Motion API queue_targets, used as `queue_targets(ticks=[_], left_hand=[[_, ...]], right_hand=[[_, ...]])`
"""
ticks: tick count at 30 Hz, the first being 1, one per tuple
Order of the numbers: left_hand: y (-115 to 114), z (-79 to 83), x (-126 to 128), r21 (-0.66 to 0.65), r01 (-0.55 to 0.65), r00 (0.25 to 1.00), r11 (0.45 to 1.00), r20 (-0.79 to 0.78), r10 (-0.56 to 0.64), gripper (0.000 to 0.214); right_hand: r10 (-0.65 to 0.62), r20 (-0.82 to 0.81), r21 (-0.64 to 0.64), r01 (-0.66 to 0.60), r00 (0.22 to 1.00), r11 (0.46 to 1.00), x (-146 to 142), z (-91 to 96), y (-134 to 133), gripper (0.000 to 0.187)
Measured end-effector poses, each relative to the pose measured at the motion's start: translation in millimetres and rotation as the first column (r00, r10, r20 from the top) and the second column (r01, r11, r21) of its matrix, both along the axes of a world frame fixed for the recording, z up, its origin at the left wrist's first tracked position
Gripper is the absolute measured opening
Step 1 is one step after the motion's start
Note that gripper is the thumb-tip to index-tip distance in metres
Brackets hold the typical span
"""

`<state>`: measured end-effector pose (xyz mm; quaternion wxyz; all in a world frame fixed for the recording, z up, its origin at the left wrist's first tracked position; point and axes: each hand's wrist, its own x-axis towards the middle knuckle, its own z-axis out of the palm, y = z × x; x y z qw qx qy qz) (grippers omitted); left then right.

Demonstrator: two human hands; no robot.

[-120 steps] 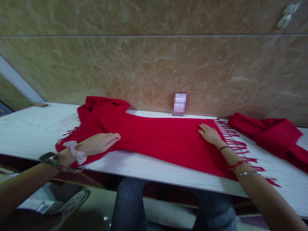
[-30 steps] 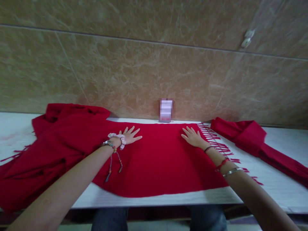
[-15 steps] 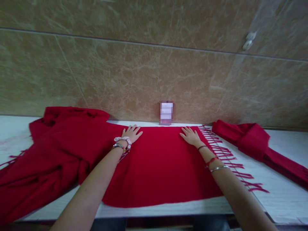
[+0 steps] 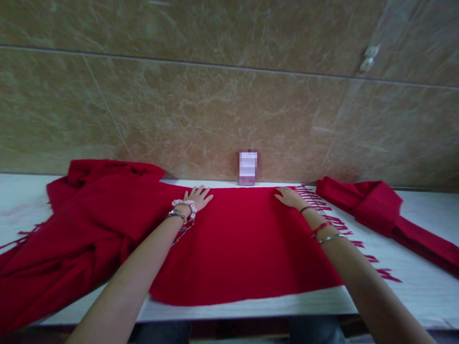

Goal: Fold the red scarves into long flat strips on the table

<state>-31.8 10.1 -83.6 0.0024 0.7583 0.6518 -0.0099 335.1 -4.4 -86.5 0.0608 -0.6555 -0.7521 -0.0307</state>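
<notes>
A red fringed scarf (image 4: 244, 243) lies across the white table, its middle to right part spread flat and its left part bunched in loose folds. My left hand (image 4: 198, 197) rests palm down near the scarf's far edge, fingers spread. At the far right corner, close to the fringe (image 4: 322, 205), my right hand (image 4: 289, 198) lies on the cloth with its fingers stretched toward the left and closer together. My right forearm covers part of the fringe.
A second red scarf (image 4: 376, 208), folded over itself, lies to the right on the table (image 4: 430, 296). A small blurred rectangular object (image 4: 247, 167) stands against the brown marbled wall (image 4: 222, 110). The table's near edge runs just below the scarf.
My right hand has shifted slightly right along the far edge, and its fingers have drawn closer together. My left hand stays in place. The scarf's near right corner sits a little farther right.
</notes>
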Motion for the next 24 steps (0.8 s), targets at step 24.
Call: queue_targets(ticks=[24], left_hand=[[19.5, 0.2, -6.3, 0.077, 0.105, 0.994, 0.992, -0.022, -0.103, 0.043]], right_hand=[[-0.072, 0.050, 0.062, 0.069, 0.996, 0.996, 2.6, -6.9, 14.8, 0.037]])
